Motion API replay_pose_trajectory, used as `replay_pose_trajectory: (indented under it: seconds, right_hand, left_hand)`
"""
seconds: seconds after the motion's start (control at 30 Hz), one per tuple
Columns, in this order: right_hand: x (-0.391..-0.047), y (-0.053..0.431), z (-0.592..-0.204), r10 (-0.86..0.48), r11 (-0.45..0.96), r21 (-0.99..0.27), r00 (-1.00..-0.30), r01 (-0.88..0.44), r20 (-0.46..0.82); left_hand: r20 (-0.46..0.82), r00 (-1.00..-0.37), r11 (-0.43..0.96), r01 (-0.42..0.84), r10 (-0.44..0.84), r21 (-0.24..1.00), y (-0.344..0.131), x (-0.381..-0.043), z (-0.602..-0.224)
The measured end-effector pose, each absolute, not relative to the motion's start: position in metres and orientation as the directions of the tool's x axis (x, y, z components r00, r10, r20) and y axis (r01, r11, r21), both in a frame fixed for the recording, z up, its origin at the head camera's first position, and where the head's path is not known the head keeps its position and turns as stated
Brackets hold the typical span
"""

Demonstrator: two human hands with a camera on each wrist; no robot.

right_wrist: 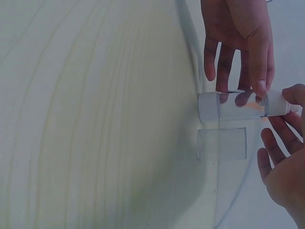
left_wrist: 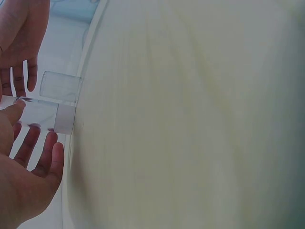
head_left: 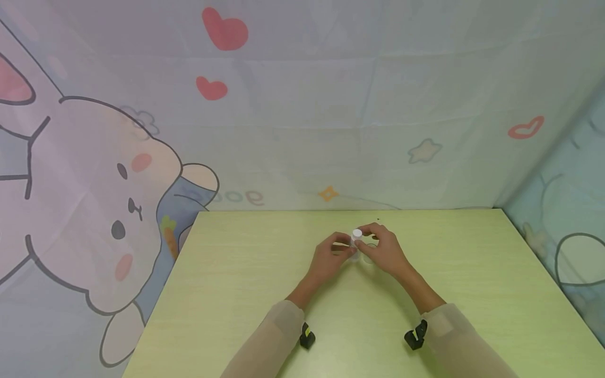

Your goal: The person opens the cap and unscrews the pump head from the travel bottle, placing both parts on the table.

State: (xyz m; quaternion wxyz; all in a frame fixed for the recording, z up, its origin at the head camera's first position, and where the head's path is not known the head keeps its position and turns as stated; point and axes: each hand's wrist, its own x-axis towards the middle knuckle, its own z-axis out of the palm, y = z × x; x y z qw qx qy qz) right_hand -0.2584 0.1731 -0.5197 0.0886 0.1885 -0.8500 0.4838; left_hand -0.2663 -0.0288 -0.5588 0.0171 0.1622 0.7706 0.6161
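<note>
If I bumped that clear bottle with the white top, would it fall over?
Standing alone, the clear bottle might tip if bumped, since it's taller than wide. Lying down, it would probably roll, because its sides are round. It may feel slippery too, as its sides look smooth.

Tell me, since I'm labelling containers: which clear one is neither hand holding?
The plain clear cylinder beside the white-topped bottle, which the left hand and right hand both hold.

Hands (left_wrist: 29,175) at clr btl (left_wrist: 40,114), clr cyl (left_wrist: 61,87) beside
</note>
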Motion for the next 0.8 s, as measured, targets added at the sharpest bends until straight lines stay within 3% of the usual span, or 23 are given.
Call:
replay_pose_trajectory:
  seconds: [0.8]
  right_hand:
    - [-0.2578,0.1724,-0.5203,-0.212,0.452,-0.809,-0.926,-0.377,0.313]
  left_hand:
    - [0.188,-0.939,0.180,0.246,0.288,0.953,-0.0308,-0.2649,-0.5580]
